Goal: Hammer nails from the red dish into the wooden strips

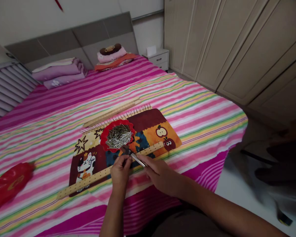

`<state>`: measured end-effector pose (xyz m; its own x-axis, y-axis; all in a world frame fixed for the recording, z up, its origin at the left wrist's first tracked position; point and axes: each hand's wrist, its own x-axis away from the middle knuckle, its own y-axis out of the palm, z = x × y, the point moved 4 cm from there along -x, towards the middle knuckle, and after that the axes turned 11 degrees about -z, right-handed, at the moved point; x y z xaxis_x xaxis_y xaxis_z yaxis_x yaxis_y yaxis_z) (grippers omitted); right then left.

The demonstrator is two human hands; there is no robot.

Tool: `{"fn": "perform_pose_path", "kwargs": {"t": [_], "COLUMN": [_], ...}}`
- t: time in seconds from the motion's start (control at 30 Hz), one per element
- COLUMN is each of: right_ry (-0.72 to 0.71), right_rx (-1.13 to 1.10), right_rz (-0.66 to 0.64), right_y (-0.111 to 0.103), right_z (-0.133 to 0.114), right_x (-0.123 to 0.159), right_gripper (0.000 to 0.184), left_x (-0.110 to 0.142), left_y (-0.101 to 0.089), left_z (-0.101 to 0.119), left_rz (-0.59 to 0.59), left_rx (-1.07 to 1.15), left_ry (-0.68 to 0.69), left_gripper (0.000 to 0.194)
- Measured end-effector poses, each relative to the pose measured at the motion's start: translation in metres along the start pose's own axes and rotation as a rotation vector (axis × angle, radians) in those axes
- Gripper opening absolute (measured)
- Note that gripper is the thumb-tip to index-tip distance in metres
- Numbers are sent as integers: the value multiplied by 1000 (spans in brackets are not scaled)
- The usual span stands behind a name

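My right hand [160, 172] is closed round the metal handle of a hammer [138, 159], whose dark head lies just above my left fingertips. My left hand [120, 169] is pinched at a wooden strip with a row of small holes [98, 177]; whatever is between its fingers is too small to make out. Beyond both hands, a red scalloped bowl [103, 140] holds a heap of nails [119, 135]. The strip and bowl rest on a patterned mat [148, 120] with a cat and apples on it.
Behind the bowl lies a wooden strip with upright nails [108, 121], with more bare strips [113, 112] beyond it. A red plate-like object [12, 184] sits at the left on the striped bedspread [199, 108]. Folded bedding [61, 72] is by the headboard; wardrobes [212, 42] stand right.
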<state>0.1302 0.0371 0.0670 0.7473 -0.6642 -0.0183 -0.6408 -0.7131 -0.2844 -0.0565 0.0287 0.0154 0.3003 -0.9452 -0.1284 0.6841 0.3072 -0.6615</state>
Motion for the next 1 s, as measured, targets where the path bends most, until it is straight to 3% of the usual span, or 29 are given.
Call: {"fn": "perform_pose_path", "kwargs": {"t": [0.13,0.3,0.4,0.53,0.67,0.8,0.9,1.0], "right_ry": [-2,67,150,182,220,247,250,246], "right_rx": [-6,-135,-215,-308,-340,-306,-297,-297], "right_rz": [-33,0,65,144,163,152,156,155], "right_y": [3,-7,-16,-20,-18,-17,-18,-18], "right_z": [-2,-7,0,16,26,27,28,30], "right_x": [2,27,46,61,66,69,71,71], "right_gripper": [47,46,43,45,47,48,48,48], "left_x": [0,-1,-12,-44,-77,-91,-91,-88], "left_y": [1,0,-14,-37,-29,-13,-14,-26], "left_z": [0,-5,-6,4,10,10,10,9], "left_rz": [-8,-40,-29,25,-152,-268,-273,-206], "left_rx": [-36,18,24,-252,-579,-691,-657,-584], "left_ry": [2,-45,-80,-98,-139,-172,-170,-175], "left_gripper": [21,20,27,26,25,22,21,22]}}
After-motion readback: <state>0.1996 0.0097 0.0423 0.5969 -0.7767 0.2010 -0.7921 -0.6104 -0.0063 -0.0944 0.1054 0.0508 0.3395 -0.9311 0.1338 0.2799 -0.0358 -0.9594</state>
